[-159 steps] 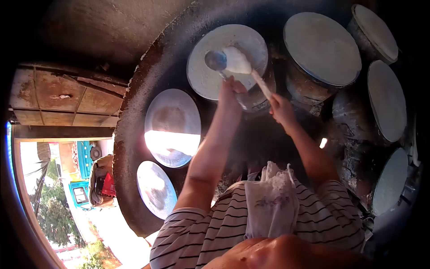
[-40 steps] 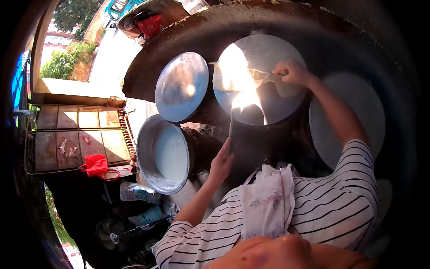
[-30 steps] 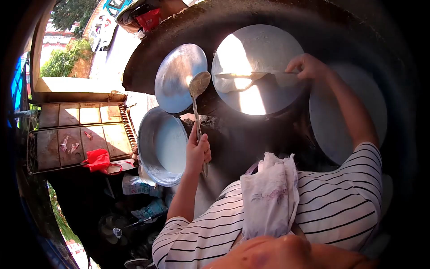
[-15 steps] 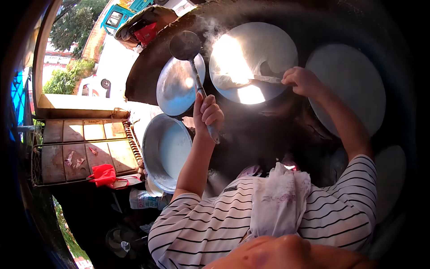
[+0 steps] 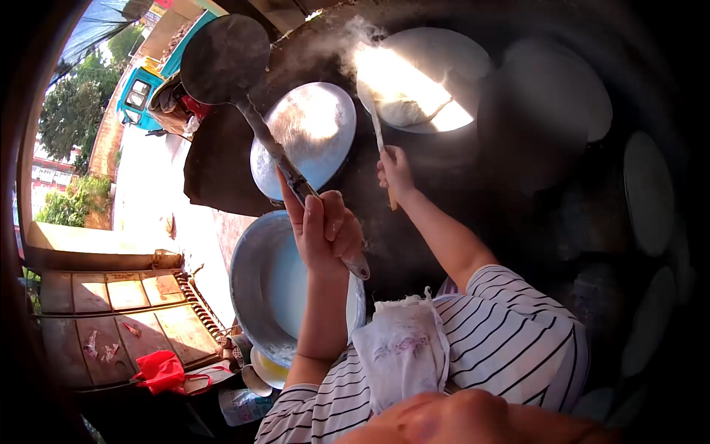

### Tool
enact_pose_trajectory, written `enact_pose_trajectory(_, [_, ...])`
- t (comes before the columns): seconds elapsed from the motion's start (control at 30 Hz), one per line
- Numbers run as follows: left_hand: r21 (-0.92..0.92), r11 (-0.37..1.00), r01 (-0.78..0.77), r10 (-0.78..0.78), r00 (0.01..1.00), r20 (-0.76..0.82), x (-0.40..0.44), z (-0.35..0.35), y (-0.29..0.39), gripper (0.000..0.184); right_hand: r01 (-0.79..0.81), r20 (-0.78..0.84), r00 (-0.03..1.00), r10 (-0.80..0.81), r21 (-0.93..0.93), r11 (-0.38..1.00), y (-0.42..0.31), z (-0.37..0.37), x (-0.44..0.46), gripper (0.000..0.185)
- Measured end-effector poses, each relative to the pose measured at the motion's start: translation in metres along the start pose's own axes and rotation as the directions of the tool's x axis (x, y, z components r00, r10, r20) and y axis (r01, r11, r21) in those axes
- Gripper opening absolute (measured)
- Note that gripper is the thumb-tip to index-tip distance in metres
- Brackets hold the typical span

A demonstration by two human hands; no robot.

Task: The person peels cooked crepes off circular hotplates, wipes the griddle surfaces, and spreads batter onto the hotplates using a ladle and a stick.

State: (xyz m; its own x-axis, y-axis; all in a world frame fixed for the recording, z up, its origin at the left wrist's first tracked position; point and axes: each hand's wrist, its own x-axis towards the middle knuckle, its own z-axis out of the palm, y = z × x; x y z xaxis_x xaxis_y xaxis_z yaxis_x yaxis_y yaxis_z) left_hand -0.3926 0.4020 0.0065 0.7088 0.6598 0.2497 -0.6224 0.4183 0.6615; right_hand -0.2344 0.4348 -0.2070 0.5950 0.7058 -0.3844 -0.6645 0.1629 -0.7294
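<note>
Head view: left hand (image 5: 325, 231), one ladle (image 5: 225, 61); right hand (image 5: 397, 175), one stick (image 5: 378, 132).

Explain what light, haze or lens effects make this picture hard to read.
Head view: glare whitens part of the steaming round plate, hiding its surface; steam softens its upper left edge; the ladle's bowl shows dark, without detail; deep shadow dims the plates at far right; wide-angle distortion bends the window frame, and the corners go black.
</note>
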Motion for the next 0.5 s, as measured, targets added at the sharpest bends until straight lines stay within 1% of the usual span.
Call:
enact_pose_trajectory(0.03, [-0.003, 1.0, 0.028, -0.028, 0.999, -0.047, -0.006, -0.001, 0.012, 0.052, 0.012, -0.036, 0.999, -0.009, 0.076, 0.997, 0.005, -0.001, -0.022, 0.025])
enact_pose_trajectory(0.1, [-0.027, 0.998, 0.061, -0.063, 0.994, -0.087, -0.01, -0.006, 0.027, 0.052, 0.045, -0.098, 0.995, -0.037, 0.081, 0.996, -0.003, -0.018, -0.063, 0.027])
enact_pose_trajectory(0.13, [-0.054, 0.997, 0.052, -0.055, 0.998, -0.044, -0.013, -0.011, 0.029, 0.052, 0.06, -0.13, 0.99, -0.049, 0.085, 0.995, -0.006, -0.028, -0.078, 0.029])
enact_pose_trajectory(0.2, [-0.11, 0.994, 0.026, -0.02, 0.998, 0.057, -0.008, -0.021, 0.023, 0.053, 0.112, -0.205, 0.973, -0.105, 0.022, 0.994, -0.013, -0.048, -0.089, 0.033])
enact_pose_trajectory(0.23, [-0.082, 0.997, 0.009, -0.002, 0.996, 0.086, -0.005, -0.021, 0.021, 0.052, 0.119, -0.262, 0.958, -0.118, -0.013, 0.993, -0.021, -0.054, -0.085, 0.035])
enact_pose_trajectory(0.3, [-0.026, 0.999, -0.033, 0.036, 0.991, 0.132, -0.006, -0.018, 0.019, 0.049, 0.18, -0.297, 0.939, -0.176, -0.013, 0.984, -0.034, -0.063, -0.065, 0.035])
enact_pose_trajectory(0.33, [-0.021, 0.999, -0.041, 0.043, 0.992, 0.115, -0.001, -0.016, 0.016, 0.05, 0.211, -0.317, 0.926, -0.207, -0.02, 0.977, -0.05, -0.064, -0.054, 0.035])
enact_pose_trajectory(0.4, [0.042, 0.999, 0.005, -0.006, 0.999, 0.032, -0.014, -0.019, 0.026, 0.051, 0.268, -0.3, 0.921, -0.247, 0.031, 0.963, -0.074, -0.056, -0.04, 0.034])
enact_pose_trajectory(0.43, [0.092, 0.992, 0.081, -0.076, 0.995, -0.06, -0.019, -0.023, 0.032, 0.059, 0.306, -0.338, 0.902, -0.267, 0.066, 0.95, -0.073, -0.048, -0.031, 0.029])
enact_pose_trajectory(0.47, [0.095, 0.994, 0.058, -0.055, 0.998, -0.038, -0.021, -0.026, 0.031, 0.056, 0.29, -0.286, 0.918, -0.276, 0.006, 0.957, -0.064, -0.041, -0.039, 0.035])
enact_pose_trajectory(0.5, [0.093, 0.995, 0.029, -0.029, 1.0, -0.001, -0.021, -0.027, 0.029, 0.053, 0.18, -0.221, 0.952, -0.212, -0.156, 0.971, -0.056, -0.038, -0.061, 0.035])
